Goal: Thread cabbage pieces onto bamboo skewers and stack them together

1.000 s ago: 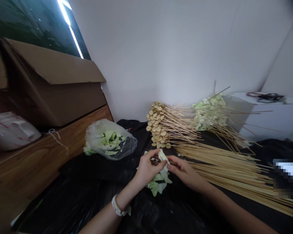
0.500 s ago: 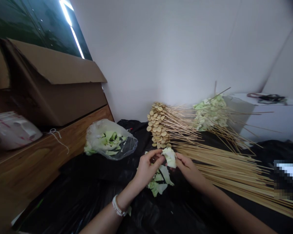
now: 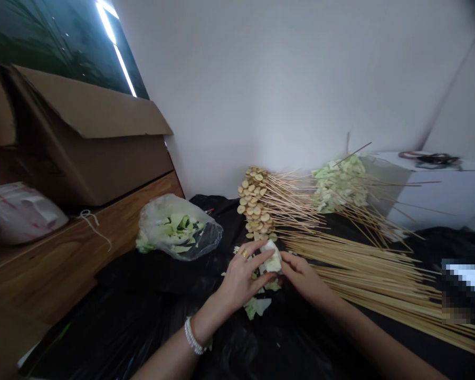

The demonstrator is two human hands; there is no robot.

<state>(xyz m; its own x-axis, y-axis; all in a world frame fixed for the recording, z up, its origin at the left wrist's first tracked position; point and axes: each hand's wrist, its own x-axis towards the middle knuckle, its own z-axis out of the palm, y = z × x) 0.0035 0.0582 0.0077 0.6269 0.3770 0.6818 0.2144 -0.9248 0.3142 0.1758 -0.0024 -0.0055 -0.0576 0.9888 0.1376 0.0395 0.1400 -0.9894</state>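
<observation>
Both hands meet over a black plastic sheet (image 3: 134,322). My left hand (image 3: 241,277), with a ring and a bead bracelet at the wrist, pinches a folded pale cabbage piece (image 3: 272,258) from the left. My right hand (image 3: 301,274) grips the same piece from the right. Loose cabbage leaves (image 3: 257,305) lie just under the hands. A long pile of bare bamboo skewers (image 3: 380,274) lies directly right of my right hand.
A clear bag of cabbage pieces (image 3: 178,228) sits left of the hands. Behind them lie skewers loaded with tan round slices (image 3: 256,207) and skewers loaded with cabbage (image 3: 340,184). A cardboard box (image 3: 83,142) rests on a wooden ledge (image 3: 55,264) at left.
The cabbage piece was lifted off the leaf pile and folded up small between both hands. My left hand turned so its back and ring now show.
</observation>
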